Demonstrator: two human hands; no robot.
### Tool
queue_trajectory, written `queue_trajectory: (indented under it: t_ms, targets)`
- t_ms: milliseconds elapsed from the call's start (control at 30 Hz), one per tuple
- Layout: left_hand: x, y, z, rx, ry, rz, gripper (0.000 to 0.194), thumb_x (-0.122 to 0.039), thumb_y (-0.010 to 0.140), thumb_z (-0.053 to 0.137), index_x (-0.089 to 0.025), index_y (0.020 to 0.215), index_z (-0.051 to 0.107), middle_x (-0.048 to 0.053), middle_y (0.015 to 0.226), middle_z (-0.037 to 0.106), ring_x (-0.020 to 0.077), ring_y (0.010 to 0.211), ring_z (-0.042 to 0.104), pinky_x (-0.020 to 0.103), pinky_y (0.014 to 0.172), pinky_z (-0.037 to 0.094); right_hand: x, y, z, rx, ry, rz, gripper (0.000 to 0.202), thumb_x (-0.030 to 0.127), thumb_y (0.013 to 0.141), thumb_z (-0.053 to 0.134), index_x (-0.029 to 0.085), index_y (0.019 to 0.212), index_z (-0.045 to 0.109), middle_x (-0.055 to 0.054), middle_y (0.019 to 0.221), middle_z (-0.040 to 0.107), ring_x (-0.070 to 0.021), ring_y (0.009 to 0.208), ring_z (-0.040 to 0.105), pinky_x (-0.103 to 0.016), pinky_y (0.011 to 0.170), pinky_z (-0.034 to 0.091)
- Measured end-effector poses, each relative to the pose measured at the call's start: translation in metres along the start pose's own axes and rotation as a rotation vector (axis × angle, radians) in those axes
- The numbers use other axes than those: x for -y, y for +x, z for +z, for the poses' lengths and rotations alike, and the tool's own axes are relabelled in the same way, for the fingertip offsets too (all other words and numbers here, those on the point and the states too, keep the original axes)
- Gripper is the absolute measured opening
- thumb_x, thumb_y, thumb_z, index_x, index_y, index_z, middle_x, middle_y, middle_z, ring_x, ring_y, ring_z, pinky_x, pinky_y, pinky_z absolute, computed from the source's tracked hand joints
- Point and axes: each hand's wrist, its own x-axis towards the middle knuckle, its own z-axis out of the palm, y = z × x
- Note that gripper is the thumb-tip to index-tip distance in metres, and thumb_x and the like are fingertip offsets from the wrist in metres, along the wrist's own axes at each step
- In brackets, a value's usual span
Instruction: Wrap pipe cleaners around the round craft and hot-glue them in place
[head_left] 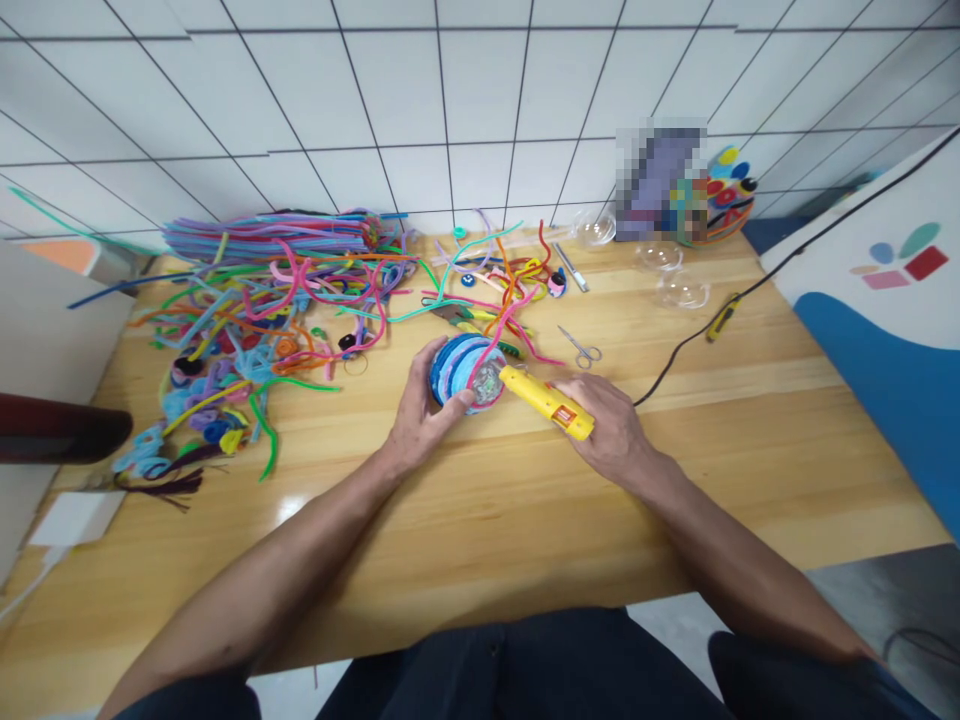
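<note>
My left hand (422,412) grips a round clear shell (487,382) wrapped in blue, light blue and purple pipe cleaners, its opening tilted toward the right. A pink pipe cleaner (501,330) rises from the shell's rim. In my right hand (609,420) is a yellow hot glue gun (547,400), its nozzle at the right side of the rim. Whether the nozzle touches the rim I cannot tell. The fingers around the glue gun's handle are partly hidden behind its body. Small scissors (581,347) lie just beyond my right hand.
Loose pipe cleaners (255,310) cover the table's left side, with a bundle (270,238) along the tiled wall. Clear plastic half-spheres (684,288) stand at the back right. A black cord (686,340) runs rightward past a yellow cutter (724,317). A white adapter (77,518) lies at left.
</note>
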Motion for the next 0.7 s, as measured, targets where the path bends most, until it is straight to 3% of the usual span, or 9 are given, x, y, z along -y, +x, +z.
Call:
queue_trajectory:
  t_ms: [400, 700]
  targets:
    - [-0.004, 0.001, -0.002, 0.019, 0.089, 0.052, 0.082, -0.067, 0.102, 0.081, -0.030, 0.167, 0.047, 0.016, 0.168, 0.060, 0.0381, 0.153, 0.064, 0.062, 0.130, 0.055, 0.012, 0.008, -0.001, -0.013, 0.024, -0.059, 0.022, 0.027, 0.117, 0.054, 0.024, 0.127, 0.073, -0.006, 0.091, 0.079, -0.0255, 0.081, 0.075, -0.039, 0.074, 0.058]
    - [-0.002, 0.001, -0.001, 0.011, 0.087, 0.045, 0.082, -0.067, 0.101, 0.081, -0.032, 0.167, 0.048, 0.015, 0.168, 0.059, 0.0386, 0.154, 0.062, 0.064, 0.132, 0.052, 0.014, 0.005, 0.001, 0.039, 0.074, -0.023, 0.023, 0.026, 0.115, 0.057, 0.025, 0.128, 0.076, -0.006, 0.091, 0.077, -0.0257, 0.083, 0.073, -0.039, 0.077, 0.057]
